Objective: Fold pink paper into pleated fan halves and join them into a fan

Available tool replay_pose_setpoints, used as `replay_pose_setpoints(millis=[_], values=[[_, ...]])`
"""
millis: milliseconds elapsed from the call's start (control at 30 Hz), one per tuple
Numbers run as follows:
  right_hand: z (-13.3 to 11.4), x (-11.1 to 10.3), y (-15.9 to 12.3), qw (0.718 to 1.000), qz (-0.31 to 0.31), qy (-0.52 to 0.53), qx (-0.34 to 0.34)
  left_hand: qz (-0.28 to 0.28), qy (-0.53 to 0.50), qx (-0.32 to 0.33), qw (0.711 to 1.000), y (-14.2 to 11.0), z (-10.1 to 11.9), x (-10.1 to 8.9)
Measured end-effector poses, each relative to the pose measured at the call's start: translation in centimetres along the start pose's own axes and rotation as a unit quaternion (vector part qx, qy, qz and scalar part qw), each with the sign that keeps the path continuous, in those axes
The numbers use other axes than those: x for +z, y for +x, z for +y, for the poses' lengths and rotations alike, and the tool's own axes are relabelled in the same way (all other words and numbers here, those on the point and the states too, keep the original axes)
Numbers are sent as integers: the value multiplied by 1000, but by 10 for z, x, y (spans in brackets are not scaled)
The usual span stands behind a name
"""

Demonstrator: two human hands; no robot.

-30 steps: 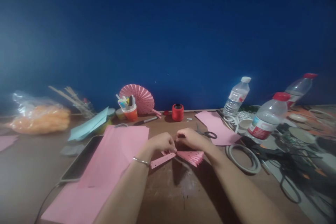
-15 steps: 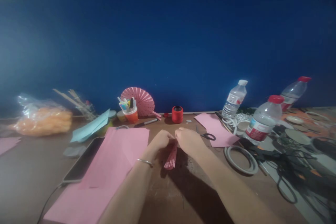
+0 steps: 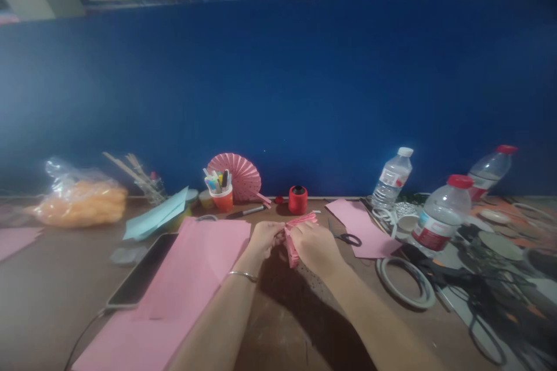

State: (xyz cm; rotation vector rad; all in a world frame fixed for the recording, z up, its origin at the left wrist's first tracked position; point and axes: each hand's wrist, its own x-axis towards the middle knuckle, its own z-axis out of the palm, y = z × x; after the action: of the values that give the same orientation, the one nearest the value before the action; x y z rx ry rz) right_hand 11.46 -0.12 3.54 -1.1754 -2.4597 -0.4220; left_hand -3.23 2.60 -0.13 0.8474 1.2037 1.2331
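Both hands meet over the middle of the brown table around a pleated pink paper fan (image 3: 292, 252), folded narrow. My left hand (image 3: 266, 237) is closed on its left side, with the fingertips pinched near the upper part. From the right, my right hand (image 3: 314, 243) wraps over the folds, and pleats stick out above and below it. My fingers hide the middle of the fan. Just beyond the hands stands a red spool of thread (image 3: 298, 201). A finished-looking pink fan (image 3: 239, 177), spread round, leans on the blue wall behind a cup of pens (image 3: 223, 200).
Pink paper sheets (image 3: 191, 284) lie left, partly over a tablet (image 3: 141, 275). Scissors (image 3: 348, 238) rest by another pink sheet (image 3: 365, 232) to the right. Bottles (image 3: 444, 214), a tape ring (image 3: 404, 283) and tangled cables crowd the right side. A plastic bag (image 3: 82, 197) sits far left.
The folded fan has turned between my hands: its pleats now show above my right hand, and less hangs below. My view has tilted up slightly.
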Motion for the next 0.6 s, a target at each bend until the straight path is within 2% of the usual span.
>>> replay_pose_setpoints(millis=[167,367,600], values=[[-5,-10,1,996,-50,8,78,31,-41,18,998,10,-9,-5],[-8,-25,6,987,-97,35,125,51,-86,39,994,17,-14,-13],[10,-10,6,959,-179,128,181,50,-144,21,988,16,-10,-12]])
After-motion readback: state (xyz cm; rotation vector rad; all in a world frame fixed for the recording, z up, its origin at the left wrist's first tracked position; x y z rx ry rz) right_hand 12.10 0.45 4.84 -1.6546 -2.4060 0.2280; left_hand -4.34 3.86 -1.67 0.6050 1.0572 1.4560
